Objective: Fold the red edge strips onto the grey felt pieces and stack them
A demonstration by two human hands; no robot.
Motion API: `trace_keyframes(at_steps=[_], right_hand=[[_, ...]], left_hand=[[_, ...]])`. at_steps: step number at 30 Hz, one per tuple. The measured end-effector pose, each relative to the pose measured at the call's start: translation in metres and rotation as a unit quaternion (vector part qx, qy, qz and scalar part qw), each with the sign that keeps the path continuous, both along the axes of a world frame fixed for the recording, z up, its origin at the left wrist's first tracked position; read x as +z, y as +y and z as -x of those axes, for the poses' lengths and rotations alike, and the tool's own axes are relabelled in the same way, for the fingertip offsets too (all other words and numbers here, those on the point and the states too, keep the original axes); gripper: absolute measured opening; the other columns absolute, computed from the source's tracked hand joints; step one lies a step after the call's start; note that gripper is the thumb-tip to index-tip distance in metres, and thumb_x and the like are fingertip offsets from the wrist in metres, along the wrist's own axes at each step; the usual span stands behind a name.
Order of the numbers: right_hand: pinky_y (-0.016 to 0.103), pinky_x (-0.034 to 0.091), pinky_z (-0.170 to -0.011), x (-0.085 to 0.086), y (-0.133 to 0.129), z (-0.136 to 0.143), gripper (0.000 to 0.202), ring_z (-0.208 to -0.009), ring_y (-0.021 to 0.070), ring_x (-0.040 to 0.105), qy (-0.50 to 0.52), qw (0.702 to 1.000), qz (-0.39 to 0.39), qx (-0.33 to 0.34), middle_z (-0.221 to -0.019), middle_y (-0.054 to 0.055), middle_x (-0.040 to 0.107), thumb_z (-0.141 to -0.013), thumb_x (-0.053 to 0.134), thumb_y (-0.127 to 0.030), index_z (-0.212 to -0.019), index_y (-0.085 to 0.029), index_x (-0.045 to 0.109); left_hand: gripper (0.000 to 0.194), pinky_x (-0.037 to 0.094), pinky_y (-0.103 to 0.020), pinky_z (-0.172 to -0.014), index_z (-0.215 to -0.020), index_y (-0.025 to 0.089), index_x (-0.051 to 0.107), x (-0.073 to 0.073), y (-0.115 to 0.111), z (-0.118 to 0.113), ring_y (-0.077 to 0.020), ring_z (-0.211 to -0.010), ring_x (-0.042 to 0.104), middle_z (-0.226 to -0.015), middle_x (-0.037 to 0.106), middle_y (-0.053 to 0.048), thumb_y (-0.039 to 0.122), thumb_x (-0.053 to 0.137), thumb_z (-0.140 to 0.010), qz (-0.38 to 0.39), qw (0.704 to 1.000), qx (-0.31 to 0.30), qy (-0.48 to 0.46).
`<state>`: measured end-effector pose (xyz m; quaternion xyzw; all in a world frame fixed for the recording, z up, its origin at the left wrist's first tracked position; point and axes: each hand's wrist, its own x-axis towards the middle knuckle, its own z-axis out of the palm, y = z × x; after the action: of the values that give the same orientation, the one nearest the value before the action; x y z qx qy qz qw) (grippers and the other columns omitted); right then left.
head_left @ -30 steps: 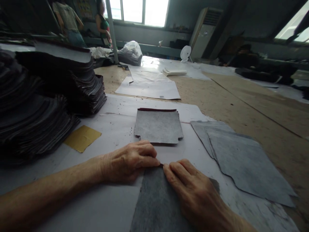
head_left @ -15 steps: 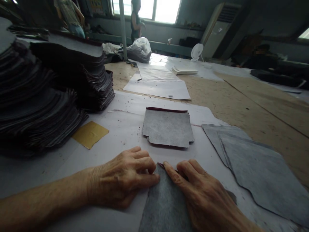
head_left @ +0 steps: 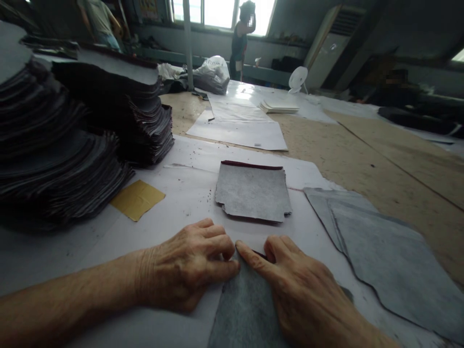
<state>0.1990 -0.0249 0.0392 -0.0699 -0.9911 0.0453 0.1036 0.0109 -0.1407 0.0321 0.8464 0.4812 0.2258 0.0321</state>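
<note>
A grey-backed fabric piece (head_left: 244, 309) lies in front of me, its dark red edge folded over at the top. My left hand (head_left: 194, 266) is closed, with thumb and forefinger pinched at the piece's upper left corner. From the right, my right hand (head_left: 300, 285) presses its forefinger along the folded edge, tip at that same corner, while the other fingers curl in against the edge. Just beyond the hands sits a small stack of grey pieces (head_left: 253, 191) with notched lower corners and a dark red fold along the far side.
Tall stacks of dark pieces (head_left: 54, 169) rise on the left, near a yellow card (head_left: 138, 199). Larger grey sheets (head_left: 387, 256) lie at right. Farther back are white sheets (head_left: 239, 130), a plastic bag (head_left: 213, 75), a pole (head_left: 188, 48) and a small fan (head_left: 297, 79). A person (head_left: 239, 46) stands by the window.
My right forefinger has slid left along the fold to the corner and now covers it. My left hand has hardly moved. The person by the window has moved right and raised an arm.
</note>
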Motion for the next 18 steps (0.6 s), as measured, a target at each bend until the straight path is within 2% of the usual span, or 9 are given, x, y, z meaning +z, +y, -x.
trace_keyframes(at_steps=[4,7,10,13,15,18], right_hand=[[0.027,0.045,-0.049,0.001,-0.002,0.001,0.063,-0.059,0.0143,0.047,0.009,1.0,-0.017,-0.005,-0.074,0.005,0.05,-0.064,0.036,0.001,-0.119,-0.027,0.052],[0.029,0.045,-0.054,0.003,0.003,-0.01,0.052,-0.067,0.0163,0.049,0.099,0.994,-0.039,-0.013,-0.077,0.006,0.053,-0.072,0.038,0.0,-0.114,-0.025,0.056],[0.033,0.046,-0.061,0.008,0.01,-0.037,0.031,-0.076,0.0189,0.05,0.197,0.976,-0.07,-0.061,-0.081,0.009,0.057,-0.076,0.045,-0.003,-0.1,-0.013,0.061],[0.031,0.045,-0.063,0.012,0.012,-0.071,0.018,-0.076,0.0181,0.05,0.223,0.966,-0.089,-0.093,-0.079,0.008,0.059,-0.075,0.052,-0.003,-0.088,-0.01,0.062],[0.03,0.045,-0.063,0.011,0.007,-0.09,0.017,-0.075,0.0171,0.051,0.223,0.965,-0.096,-0.099,-0.078,0.007,0.06,-0.075,0.051,-0.003,-0.085,-0.012,0.062],[0.031,0.045,-0.066,0.003,-0.003,-0.106,0.023,-0.077,0.0174,0.052,0.203,0.969,-0.094,-0.108,-0.081,0.007,0.062,-0.075,0.048,-0.001,-0.088,-0.013,0.063]], left_hand=[[0.029,0.04,-0.035,-0.067,-0.091,0.017,0.055,0.002,0.0,-0.001,-0.0184,-0.075,0.049,-0.083,0.054,-0.006,0.006,0.044,-0.067,0.005,1.0,0.008,-0.006],[0.03,0.041,-0.034,-0.069,-0.095,0.018,0.056,0.003,-0.001,-0.003,-0.017,-0.075,0.049,-0.083,0.054,-0.005,0.005,0.044,-0.07,0.014,1.0,0.007,-0.01],[0.031,0.042,-0.033,-0.072,-0.099,0.019,0.057,0.002,-0.003,-0.003,-0.0158,-0.076,0.051,-0.085,0.054,-0.005,0.004,0.043,-0.075,0.037,0.999,0.011,-0.022],[0.03,0.046,-0.027,-0.068,-0.101,0.019,0.057,-0.002,-0.005,0.003,-0.0137,-0.076,0.054,-0.088,0.055,-0.005,0.006,0.04,-0.08,0.036,0.994,0.029,-0.1],[0.023,0.047,-0.023,-0.064,-0.1,0.02,0.058,-0.002,-0.003,0.006,-0.0128,-0.076,0.055,-0.089,0.055,-0.005,0.012,0.045,-0.083,0.008,0.987,0.062,-0.146],[0.02,0.048,-0.023,-0.066,-0.1,0.021,0.06,0.004,0.01,-0.004,-0.0132,-0.079,0.056,-0.093,0.056,-0.004,0.018,0.053,-0.081,-0.021,0.985,0.094,-0.143]])
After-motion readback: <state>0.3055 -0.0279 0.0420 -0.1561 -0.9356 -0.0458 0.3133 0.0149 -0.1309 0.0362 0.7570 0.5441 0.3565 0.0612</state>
